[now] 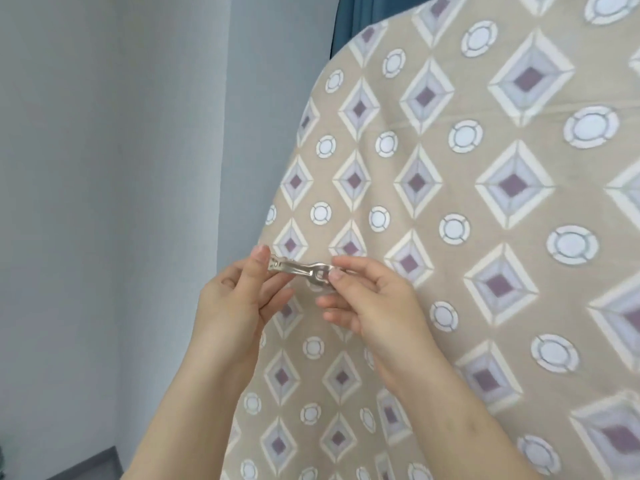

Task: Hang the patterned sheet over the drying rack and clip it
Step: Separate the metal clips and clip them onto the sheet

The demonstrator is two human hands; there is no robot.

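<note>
- Centrally, a silver metal clip (304,270) lies almost level between the two hands, its left end a little higher than its right.
- The left hand (235,299) pinches the clip's left end between thumb and forefinger, with the fingertips (260,258) closed on the flat, wider end; the other fingers curl loosely below it.
- The right hand (367,299) pinches the clip's right end, where the metal narrows to a small looped part, and one fingertip (337,276) presses on that loop; its lower fingers are bent inward beneath.
- Both hands are raised side by side, near each other but not touching, joined only by the clip they grip.
- The patterned sheet (485,202) hangs directly behind the hands and fills the right half of the view; it is beige with rows of purple-centred diamonds and pale ringed circles.
- The sheet's top left corner curves over in a rounded shoulder, and its left edge drops down just behind the left hand; whatever carries it is covered by the cloth.
- The clip sits in front of the sheet, close to that left edge; whether it touches the fabric cannot be told.
- The clip's own prongs look pressed together along its length, with no cloth seen between them.
- A pale grey wall (104,168) takes up the left side.
- A blue curtain (349,19) shows above the sheet's top edge.
- A dark strip of skirting (93,462) runs along the foot of the wall at the lower left.
</note>
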